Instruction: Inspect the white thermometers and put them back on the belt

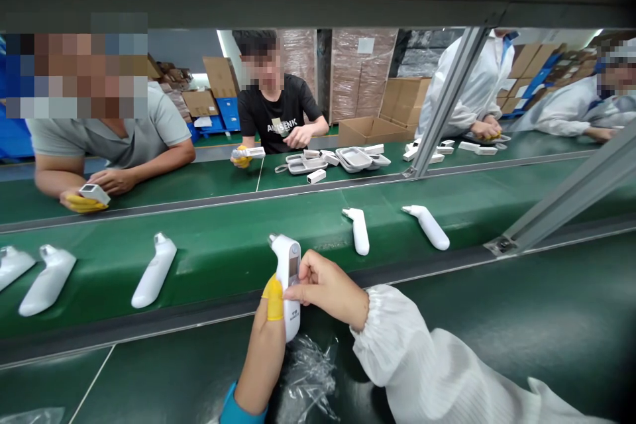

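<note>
My left hand (271, 318), with yellow covers on its fingers, is closed around a white ear thermometer (293, 291). The thermometer stands nearly upright, its probe tip pointing up and left, and its small grey screen (293, 267) is turned toward my right side. Thumb and fingers of my right hand (328, 285) are pinched together at the screen's right edge; whatever lies between them is too small to make out. Crumpled clear plastic (311, 371) lies on the green worktop (472, 338) below my hands.
More white ear thermometers (155, 271) lie spaced along the green conveyor belt (218, 258). Slanted metal posts (450, 103) rise on the right, under an overhead beam (248, 13). Across the belt, co-workers sit or stand beside grey trays (354, 158) and small white boxes (317, 176).
</note>
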Demonstrator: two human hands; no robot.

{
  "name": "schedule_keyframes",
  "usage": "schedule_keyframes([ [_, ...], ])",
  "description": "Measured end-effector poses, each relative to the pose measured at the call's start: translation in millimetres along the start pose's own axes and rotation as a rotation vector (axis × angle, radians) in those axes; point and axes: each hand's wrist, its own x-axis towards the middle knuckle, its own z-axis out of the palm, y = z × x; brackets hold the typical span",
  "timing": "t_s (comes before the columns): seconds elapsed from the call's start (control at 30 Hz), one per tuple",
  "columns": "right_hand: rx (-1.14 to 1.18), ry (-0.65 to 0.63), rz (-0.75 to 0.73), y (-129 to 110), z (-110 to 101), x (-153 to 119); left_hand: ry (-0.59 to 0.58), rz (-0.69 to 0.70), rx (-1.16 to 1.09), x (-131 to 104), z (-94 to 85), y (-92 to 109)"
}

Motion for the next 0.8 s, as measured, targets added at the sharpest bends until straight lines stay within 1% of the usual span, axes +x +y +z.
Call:
schedule_keyframes([
  [0.13,0.08,-0.06,0.04,-1.4,-3.6,1.3,-0.037,0.014,0.012,1.2,-0.8,2.5],
  [0.2,0.057,-0.085,0.031,-4.6,-6.2,-0.5,-0.041,0.031,0.02,2.2,-1.0,4.6],
  [0.23,0.007,-0.094,0.001,-6.7,-6.8,-2.3,-0.036,0.04,0.035,2.3,-1.1,5.9],
  [0.3,-0.189,-0.087,-0.118,-11.2,-5.0,-7.4,0.002,0.052,0.088,1.1,-0.7,8.6],
  [0.37,-0.45,-0.036,-0.254,-14.7,-0.2,-12.2,0.062,0.064,0.158,-2.3,1.2,10.7],
  [0.43,-0.678,0.016,-0.333,-16.4,4.4,-14.2,0.09,0.093,0.212,-6.5,4.1,11.0],
  [0.53,-0.919,0.11,-0.331,-17.7,1.6,-11.4,0.063,0.161,0.261,-6.3,5.1,9.4],
  [0.57,-0.987,0.157,-0.308,-18.3,-2.3,-10.1,0.07,0.179,0.305,-2.0,2.8,9.3],
  [0.6,-1.046,0.201,-0.273,-18.7,-6.9,-9.5,0.095,0.189,0.369,5.2,-1.2,9.7],
  [0.63,-1.096,0.218,-0.235,-18.6,-11.0,-10.2,0.137,0.193,0.442,15.3,-6.8,10.9],
  [0.67,-1.138,0.189,-0.199,-17.7,-13.7,-12.4,0.186,0.193,0.514,27.9,-13.7,12.4],
  [0.7,-1.175,0.111,-0.17,-15.3,-14.1,-16.2,0.229,0.188,0.578,42.6,-21.0,14.1],
  [0.73,-1.205,-0.008,-0.148,-11.4,-11.9,-21.5,0.258,0.179,0.629,58.2,-27.9,15.5],
  [0.8,-1.25,-0.297,-0.121,1.3,-0.7,-33.9,0.276,0.155,0.714,88.0,-37.2,16.1],
])
